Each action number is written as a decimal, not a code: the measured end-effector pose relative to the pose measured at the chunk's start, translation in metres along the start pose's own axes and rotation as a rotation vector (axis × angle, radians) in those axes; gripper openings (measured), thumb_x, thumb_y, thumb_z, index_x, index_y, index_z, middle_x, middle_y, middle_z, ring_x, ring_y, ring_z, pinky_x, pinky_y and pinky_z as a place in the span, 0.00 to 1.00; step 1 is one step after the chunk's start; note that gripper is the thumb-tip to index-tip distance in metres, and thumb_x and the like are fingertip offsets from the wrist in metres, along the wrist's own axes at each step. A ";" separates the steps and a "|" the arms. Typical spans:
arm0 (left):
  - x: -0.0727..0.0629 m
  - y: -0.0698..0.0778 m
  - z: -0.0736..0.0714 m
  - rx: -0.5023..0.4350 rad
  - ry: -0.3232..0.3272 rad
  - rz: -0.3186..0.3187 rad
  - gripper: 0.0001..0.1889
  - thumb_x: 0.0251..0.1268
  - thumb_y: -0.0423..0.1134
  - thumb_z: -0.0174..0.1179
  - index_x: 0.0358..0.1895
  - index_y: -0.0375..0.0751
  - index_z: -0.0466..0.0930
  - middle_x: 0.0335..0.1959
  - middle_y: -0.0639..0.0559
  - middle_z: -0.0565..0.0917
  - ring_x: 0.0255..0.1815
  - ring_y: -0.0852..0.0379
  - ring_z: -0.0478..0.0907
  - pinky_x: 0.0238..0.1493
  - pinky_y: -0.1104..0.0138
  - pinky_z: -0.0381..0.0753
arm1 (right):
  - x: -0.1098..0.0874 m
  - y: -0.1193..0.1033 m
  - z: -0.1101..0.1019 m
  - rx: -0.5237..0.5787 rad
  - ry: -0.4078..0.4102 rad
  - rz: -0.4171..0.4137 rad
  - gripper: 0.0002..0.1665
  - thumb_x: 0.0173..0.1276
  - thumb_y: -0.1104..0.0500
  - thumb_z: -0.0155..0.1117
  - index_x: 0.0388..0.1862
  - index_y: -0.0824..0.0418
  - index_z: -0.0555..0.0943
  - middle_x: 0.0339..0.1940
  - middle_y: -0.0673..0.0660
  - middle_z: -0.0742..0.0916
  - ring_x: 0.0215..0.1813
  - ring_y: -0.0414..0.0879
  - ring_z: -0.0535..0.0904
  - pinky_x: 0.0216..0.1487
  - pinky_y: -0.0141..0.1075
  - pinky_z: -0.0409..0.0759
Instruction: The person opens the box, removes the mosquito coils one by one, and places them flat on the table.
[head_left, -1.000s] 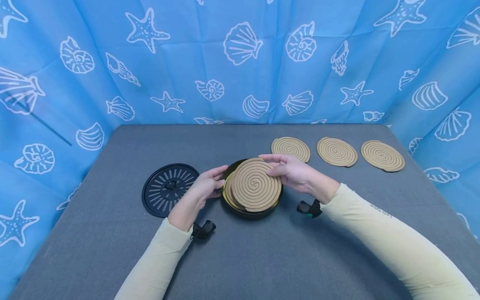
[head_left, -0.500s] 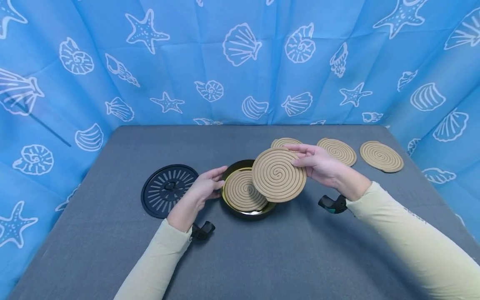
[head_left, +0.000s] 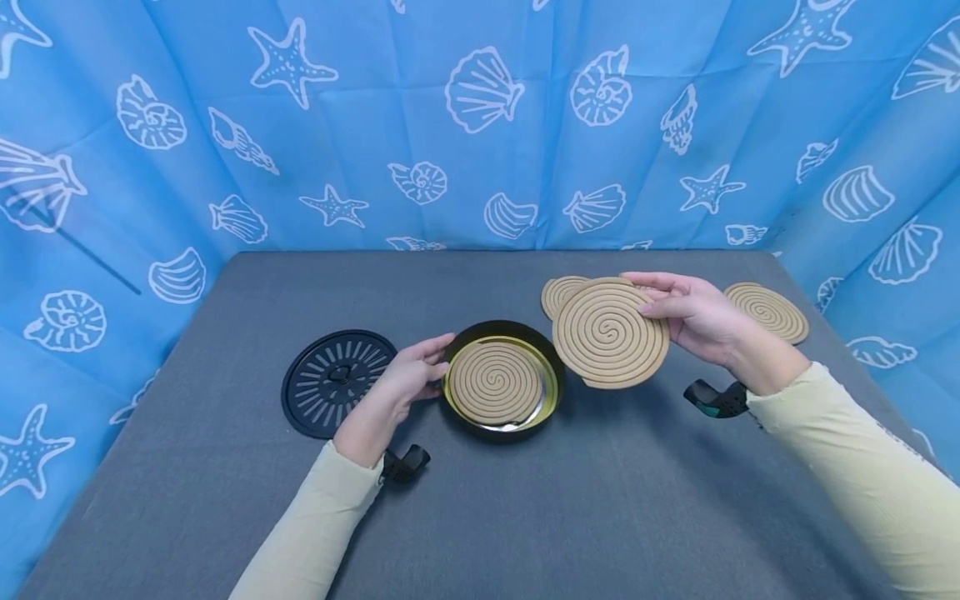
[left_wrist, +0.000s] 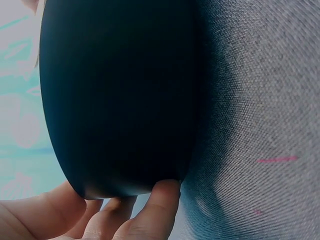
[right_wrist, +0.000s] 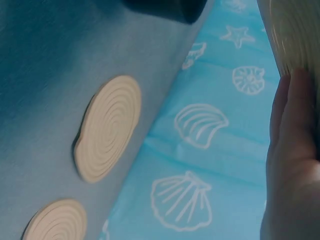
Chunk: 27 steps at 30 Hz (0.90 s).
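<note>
In the head view, my right hand (head_left: 697, 321) pinches a tan mosquito coil (head_left: 610, 337) by its upper right edge, raised above the table and tilted toward me. To its left stands a round black tin (head_left: 504, 435) with a gold-coloured inside. Another mosquito coil (head_left: 495, 383) lies in the tin. My left hand (head_left: 405, 375) holds the tin's left side. In the left wrist view, the thumb is at the rim and the fingers (left_wrist: 162, 205) bend against the dark outer wall. The right wrist view shows the held coil only edge-on, beside my fingers (right_wrist: 295, 110).
A black slotted lid (head_left: 341, 404) with a small central knob lies left of the tin, partly behind my left hand. Along the back right lie more mosquito coils (head_left: 767, 312), one mostly hidden by the right hand. A blue shell-patterned curtain (head_left: 487, 158) borders the grey table (head_left: 525, 517).
My right hand has carried the mosquito coil up and to the right, away from over the tin, uncovering the coil inside. The left hand has stayed at the tin.
</note>
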<state>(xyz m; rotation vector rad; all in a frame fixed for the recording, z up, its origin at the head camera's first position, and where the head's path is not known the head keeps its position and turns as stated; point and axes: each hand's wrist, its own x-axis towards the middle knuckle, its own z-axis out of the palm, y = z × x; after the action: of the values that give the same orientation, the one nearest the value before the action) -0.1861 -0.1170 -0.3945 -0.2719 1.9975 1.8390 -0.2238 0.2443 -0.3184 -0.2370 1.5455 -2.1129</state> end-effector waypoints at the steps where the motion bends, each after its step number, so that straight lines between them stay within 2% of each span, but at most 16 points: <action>1: 0.000 0.000 0.000 0.001 -0.001 0.001 0.26 0.75 0.29 0.45 0.73 0.48 0.63 0.74 0.46 0.62 0.73 0.46 0.59 0.65 0.47 0.67 | -0.001 0.000 -0.003 0.004 0.003 0.003 0.25 0.68 0.80 0.45 0.60 0.63 0.67 0.48 0.59 0.86 0.47 0.48 0.85 0.47 0.36 0.83; 7: 0.000 -0.001 0.000 -0.004 0.003 -0.002 0.26 0.74 0.29 0.46 0.73 0.49 0.64 0.74 0.46 0.63 0.73 0.46 0.59 0.65 0.47 0.67 | -0.006 0.005 -0.017 0.020 -0.032 0.014 0.27 0.68 0.81 0.43 0.52 0.58 0.81 0.47 0.60 0.86 0.46 0.49 0.85 0.46 0.36 0.83; 13: 0.000 -0.001 0.001 0.002 0.013 -0.006 0.26 0.75 0.29 0.46 0.73 0.49 0.64 0.74 0.46 0.62 0.73 0.46 0.58 0.65 0.47 0.67 | -0.007 0.017 -0.026 -0.002 -0.073 0.035 0.29 0.68 0.81 0.43 0.52 0.57 0.82 0.47 0.61 0.87 0.44 0.50 0.86 0.44 0.36 0.83; 18: -0.001 0.001 0.001 -0.010 0.004 -0.016 0.26 0.75 0.29 0.46 0.73 0.48 0.64 0.74 0.45 0.62 0.74 0.46 0.57 0.65 0.47 0.66 | -0.006 0.029 -0.032 -0.070 -0.039 0.081 0.27 0.68 0.79 0.46 0.50 0.54 0.82 0.45 0.58 0.87 0.44 0.48 0.86 0.45 0.35 0.83; 19: -0.001 0.001 0.001 -0.013 0.002 -0.017 0.26 0.75 0.29 0.46 0.73 0.48 0.64 0.74 0.45 0.62 0.74 0.46 0.57 0.66 0.47 0.66 | -0.006 0.032 -0.032 -0.087 -0.029 0.093 0.26 0.68 0.79 0.46 0.51 0.54 0.81 0.45 0.58 0.87 0.44 0.47 0.86 0.45 0.35 0.83; 21: -0.002 0.002 0.001 -0.014 0.001 -0.020 0.26 0.75 0.29 0.46 0.73 0.48 0.64 0.74 0.45 0.62 0.74 0.46 0.58 0.66 0.47 0.66 | -0.005 0.036 -0.033 -0.124 -0.007 0.115 0.25 0.68 0.78 0.47 0.59 0.60 0.75 0.44 0.57 0.87 0.44 0.46 0.86 0.45 0.34 0.83; 24: -0.003 0.003 0.002 -0.018 0.001 -0.023 0.26 0.74 0.29 0.46 0.73 0.48 0.64 0.74 0.45 0.62 0.74 0.47 0.58 0.66 0.47 0.66 | -0.003 0.042 -0.033 -0.178 0.018 0.149 0.32 0.68 0.77 0.48 0.71 0.72 0.59 0.44 0.54 0.87 0.44 0.44 0.85 0.46 0.34 0.83; 26: -0.003 0.003 0.002 -0.021 0.000 -0.023 0.26 0.74 0.29 0.46 0.73 0.48 0.64 0.74 0.45 0.62 0.74 0.47 0.58 0.66 0.47 0.66 | -0.001 0.046 -0.034 -0.207 0.025 0.167 0.37 0.69 0.77 0.48 0.73 0.79 0.46 0.44 0.52 0.87 0.45 0.42 0.85 0.47 0.33 0.82; 27: -0.003 0.003 0.002 -0.023 0.001 -0.023 0.26 0.74 0.28 0.46 0.73 0.48 0.64 0.74 0.45 0.62 0.74 0.47 0.58 0.66 0.47 0.66 | -0.001 0.047 -0.034 -0.219 0.026 0.176 0.39 0.69 0.77 0.48 0.73 0.80 0.44 0.44 0.51 0.87 0.46 0.42 0.85 0.47 0.33 0.82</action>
<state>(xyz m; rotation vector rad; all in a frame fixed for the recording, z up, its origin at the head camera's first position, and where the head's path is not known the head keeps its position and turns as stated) -0.1847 -0.1155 -0.3905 -0.3008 1.9673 1.8488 -0.2236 0.2623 -0.3738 -0.1429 1.7467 -1.8206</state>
